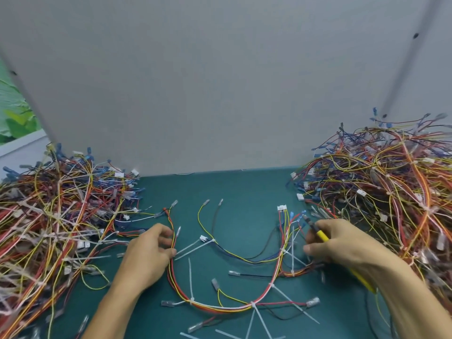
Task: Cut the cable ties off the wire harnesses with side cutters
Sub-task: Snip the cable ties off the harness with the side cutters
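One wire harness (221, 308) of red, yellow, white and black wires lies in a U on the green mat between my hands. White cable ties (190, 277) stick out from it at several spots. My left hand (149, 253) pinches the harness's left branch near a tie. My right hand (342, 245) grips the yellow-handled side cutters (321, 235), whose dark jaws point up and left beside the harness's right branch with blue terminals. The cutter's far handle runs under my right wrist.
A big heap of harnesses (56, 221) fills the left side, another heap (391, 187) the right. A grey partition wall (220, 94) stands behind the green mat (239, 192). Loose cut ties (254, 326) lie at the near edge.
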